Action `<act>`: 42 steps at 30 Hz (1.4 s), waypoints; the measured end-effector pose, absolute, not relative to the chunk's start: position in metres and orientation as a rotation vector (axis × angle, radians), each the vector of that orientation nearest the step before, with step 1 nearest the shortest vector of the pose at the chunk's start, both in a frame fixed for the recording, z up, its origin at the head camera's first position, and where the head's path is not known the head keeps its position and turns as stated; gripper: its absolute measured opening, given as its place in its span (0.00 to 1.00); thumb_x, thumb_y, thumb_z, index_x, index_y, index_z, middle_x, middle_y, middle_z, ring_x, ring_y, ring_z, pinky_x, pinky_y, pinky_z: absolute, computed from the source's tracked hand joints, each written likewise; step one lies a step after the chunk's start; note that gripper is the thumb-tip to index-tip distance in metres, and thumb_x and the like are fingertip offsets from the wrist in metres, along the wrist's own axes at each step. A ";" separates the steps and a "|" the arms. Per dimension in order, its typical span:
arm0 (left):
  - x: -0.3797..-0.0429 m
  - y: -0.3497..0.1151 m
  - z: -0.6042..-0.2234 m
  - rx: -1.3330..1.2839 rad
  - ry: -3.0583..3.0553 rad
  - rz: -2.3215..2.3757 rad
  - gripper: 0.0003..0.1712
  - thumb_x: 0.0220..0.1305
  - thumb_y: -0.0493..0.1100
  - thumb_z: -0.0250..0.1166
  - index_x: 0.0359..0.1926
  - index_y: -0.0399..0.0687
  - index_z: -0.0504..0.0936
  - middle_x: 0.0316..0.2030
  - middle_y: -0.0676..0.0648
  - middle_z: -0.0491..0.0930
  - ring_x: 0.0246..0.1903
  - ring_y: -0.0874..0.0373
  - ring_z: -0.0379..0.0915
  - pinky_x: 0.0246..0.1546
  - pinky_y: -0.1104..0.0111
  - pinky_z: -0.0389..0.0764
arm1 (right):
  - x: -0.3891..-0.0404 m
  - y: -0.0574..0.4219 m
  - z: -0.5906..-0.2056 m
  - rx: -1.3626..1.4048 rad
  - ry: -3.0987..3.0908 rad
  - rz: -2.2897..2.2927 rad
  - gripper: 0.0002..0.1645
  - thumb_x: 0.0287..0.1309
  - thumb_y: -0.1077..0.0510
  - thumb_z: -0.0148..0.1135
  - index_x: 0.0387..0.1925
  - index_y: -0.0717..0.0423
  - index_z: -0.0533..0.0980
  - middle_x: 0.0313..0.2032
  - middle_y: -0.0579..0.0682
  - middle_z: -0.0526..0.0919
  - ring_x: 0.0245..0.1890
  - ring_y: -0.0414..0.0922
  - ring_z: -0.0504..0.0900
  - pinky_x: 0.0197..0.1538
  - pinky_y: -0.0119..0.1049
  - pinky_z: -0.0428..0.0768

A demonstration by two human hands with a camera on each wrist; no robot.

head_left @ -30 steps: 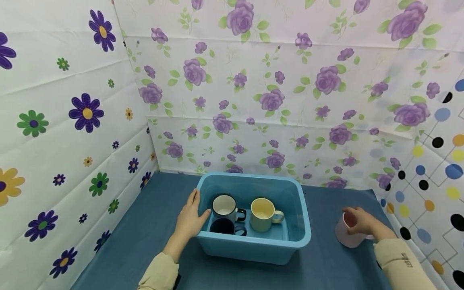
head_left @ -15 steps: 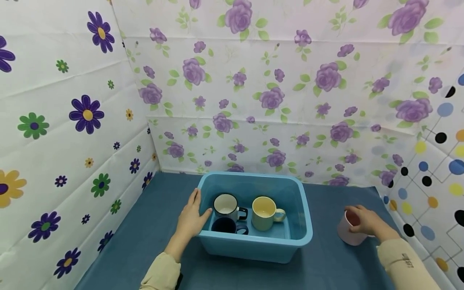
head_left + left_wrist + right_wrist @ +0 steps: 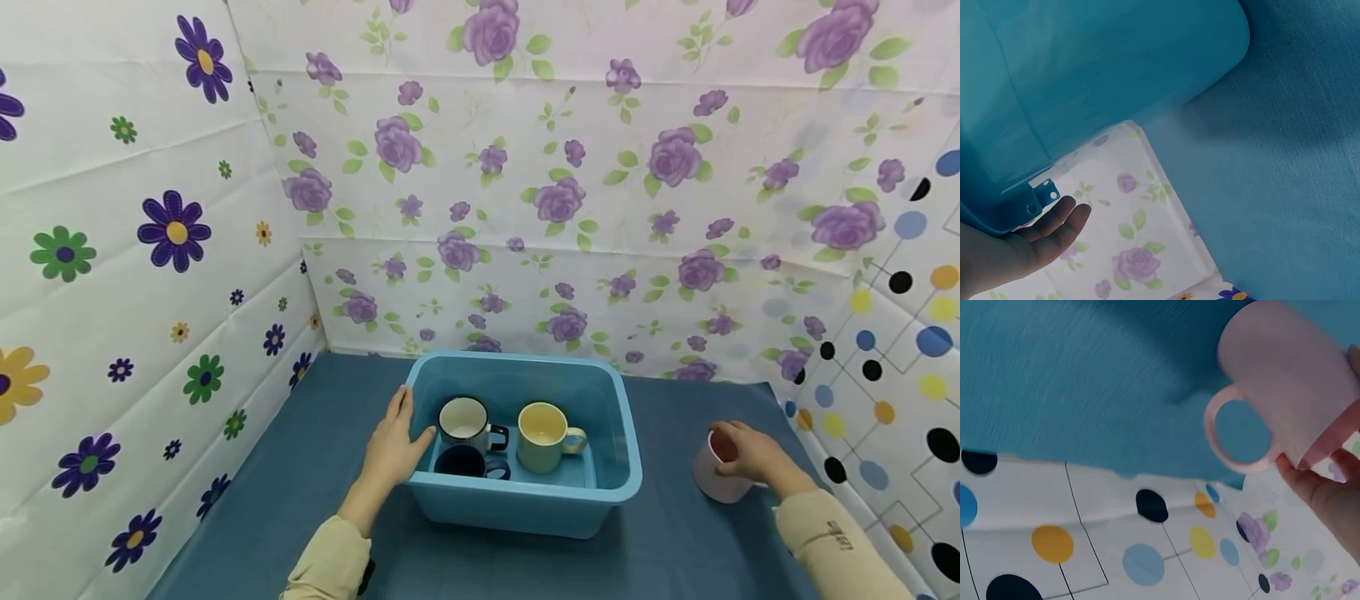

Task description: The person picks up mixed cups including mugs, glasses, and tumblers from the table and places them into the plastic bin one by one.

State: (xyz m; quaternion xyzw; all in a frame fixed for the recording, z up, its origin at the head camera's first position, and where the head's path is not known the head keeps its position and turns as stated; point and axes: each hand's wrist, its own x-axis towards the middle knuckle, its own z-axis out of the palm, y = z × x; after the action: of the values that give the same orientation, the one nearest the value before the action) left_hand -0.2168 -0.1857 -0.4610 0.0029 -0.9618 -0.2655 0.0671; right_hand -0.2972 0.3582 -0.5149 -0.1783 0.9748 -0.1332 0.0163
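Observation:
A light-blue plastic basin (image 3: pixel 517 510) is in the middle of the head view. Inside it are a yellow mug (image 3: pixel 542 454), a white-lined mug with a black rim and handle (image 3: pixel 463 419), and a dark blue mug (image 3: pixel 461 461) by the near wall. My left hand (image 3: pixel 390 446) rests on the basin's left rim, thumb over the inside, its fingers (image 3: pixel 1063 228) loosely extended beyond the rim in the left wrist view. Right of the basin, my right hand (image 3: pixel 753 454) pinches a pink mug (image 3: pixel 712 479) at its rim. The mug's handle (image 3: pixel 1213 425) shows in the right wrist view.
A blue cloth (image 3: pixel 292 500) covers the table. Flowered sheets form the left wall (image 3: pixel 247 200) and back wall (image 3: pixel 525 117); a dotted sheet (image 3: pixel 900 375) hangs at the right. The basin's right wall stands between the pink mug and the other mugs.

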 end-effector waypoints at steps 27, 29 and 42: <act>-0.216 -0.187 -0.461 0.010 -2.917 -0.792 0.43 0.67 0.50 0.57 0.73 0.37 0.46 0.73 0.37 0.44 0.64 0.33 0.58 0.57 0.41 0.66 | -0.294 0.329 -0.479 -0.382 3.045 -0.390 0.40 0.43 0.46 0.72 0.52 0.70 0.72 0.37 0.65 0.78 0.32 0.54 0.78 0.32 0.50 0.77; -0.215 -0.186 -0.460 0.011 -2.918 -0.794 0.43 0.67 0.50 0.57 0.73 0.37 0.46 0.73 0.37 0.44 0.63 0.33 0.59 0.57 0.41 0.66 | -0.294 0.327 -0.472 -0.401 3.043 -0.402 0.40 0.43 0.47 0.72 0.52 0.71 0.71 0.37 0.66 0.77 0.32 0.55 0.78 0.32 0.50 0.77; -0.215 -0.185 -0.458 -0.004 -2.899 -0.815 0.43 0.67 0.49 0.57 0.73 0.36 0.47 0.73 0.36 0.44 0.63 0.32 0.59 0.57 0.41 0.66 | -0.282 0.312 -0.444 -0.415 3.044 -0.448 0.43 0.42 0.46 0.73 0.54 0.70 0.70 0.39 0.68 0.75 0.32 0.54 0.78 0.32 0.49 0.78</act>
State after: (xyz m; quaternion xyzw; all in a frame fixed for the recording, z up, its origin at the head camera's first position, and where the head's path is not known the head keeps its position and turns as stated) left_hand -0.2147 -0.1852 -0.4582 -0.0012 -0.9607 -0.2701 0.0648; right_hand -0.2818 0.3119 -0.4438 -0.1336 0.9803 -0.1442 0.0187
